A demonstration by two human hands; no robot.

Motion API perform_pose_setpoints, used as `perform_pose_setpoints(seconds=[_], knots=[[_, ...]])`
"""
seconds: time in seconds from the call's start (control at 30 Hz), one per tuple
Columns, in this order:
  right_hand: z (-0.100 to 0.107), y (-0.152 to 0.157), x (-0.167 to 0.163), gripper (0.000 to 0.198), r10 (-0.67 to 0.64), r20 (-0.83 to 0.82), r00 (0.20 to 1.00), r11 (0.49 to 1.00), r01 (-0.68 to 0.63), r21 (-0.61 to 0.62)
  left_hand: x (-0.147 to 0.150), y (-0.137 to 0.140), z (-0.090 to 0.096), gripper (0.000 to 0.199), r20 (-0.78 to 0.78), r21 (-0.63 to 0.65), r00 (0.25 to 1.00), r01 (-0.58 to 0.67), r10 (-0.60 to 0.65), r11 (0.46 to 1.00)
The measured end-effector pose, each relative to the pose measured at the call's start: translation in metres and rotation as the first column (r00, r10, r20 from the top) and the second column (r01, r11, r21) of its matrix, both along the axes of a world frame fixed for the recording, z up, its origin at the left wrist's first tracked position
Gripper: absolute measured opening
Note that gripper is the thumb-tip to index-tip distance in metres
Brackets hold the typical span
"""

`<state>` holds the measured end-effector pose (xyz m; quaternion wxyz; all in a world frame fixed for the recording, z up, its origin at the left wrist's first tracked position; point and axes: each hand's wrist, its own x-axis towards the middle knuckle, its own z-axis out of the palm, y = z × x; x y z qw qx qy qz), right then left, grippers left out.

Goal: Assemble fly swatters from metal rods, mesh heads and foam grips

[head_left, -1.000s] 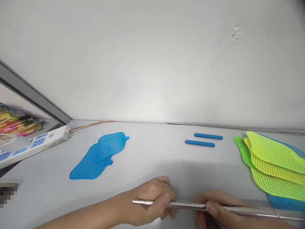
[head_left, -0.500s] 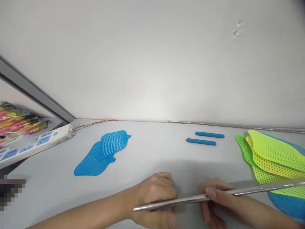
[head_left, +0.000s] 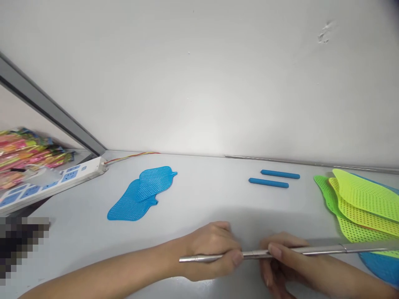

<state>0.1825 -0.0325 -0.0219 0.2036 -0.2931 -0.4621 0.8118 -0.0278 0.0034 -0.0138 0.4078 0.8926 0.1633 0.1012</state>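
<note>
A shiny telescopic metal rod [head_left: 327,250] lies nearly level across both hands, its thin end to the left and its thicker end running past the right edge. My left hand [head_left: 212,245] is closed on the thin part, thumb laid over it. Closer to the thick part, my right hand [head_left: 288,255] pinches the rod between thumb and fingers. Beyond the hands rest two blue sleeve-like handles, a nearer one [head_left: 268,183] and a farther one [head_left: 280,174]. Two blue perforated fly-swatter heads, a lower one [head_left: 127,205] and an upper one [head_left: 156,182], overlap at the left.
At the right is a pile of yellow [head_left: 368,197], green [head_left: 324,193] and blue [head_left: 377,268] swatter heads. Thin metal rods [head_left: 299,162] lie along the wall. A power strip [head_left: 87,168] and colourful wrapped packages [head_left: 28,151] are at far left.
My left thumb has come up over the rod's thin part, where the rod lay across a lowered thumb before. The right hand keeps its pinch. The whole view has shifted slightly.
</note>
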Motion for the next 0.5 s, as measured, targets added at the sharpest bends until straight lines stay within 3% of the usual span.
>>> perform_pose_setpoints(seconds=[0.13, 0.37, 0.5], knots=[[-0.004, -0.002, -0.004, 0.041, 0.001, -0.068, 0.998, 1.0, -0.003, -0.024, 0.001, -0.002, 0.0, 0.03, 0.022, -0.026, 1.0, 0.019, -0.018, 0.999], [0.009, -0.003, -0.009, 0.038, 0.029, 0.015, 0.999, 0.998, -0.03, 0.061, 0.004, -0.004, 0.002, 0.027, 0.024, 0.008, 0.999, 0.046, -0.046, 0.999], [0.005, -0.005, -0.009, 0.04, 0.011, -0.004, 1.0, 0.998, -0.01, 0.054, 0.005, -0.004, 0.002, 0.027, 0.036, 0.02, 0.999, 0.031, -0.032, 0.999]])
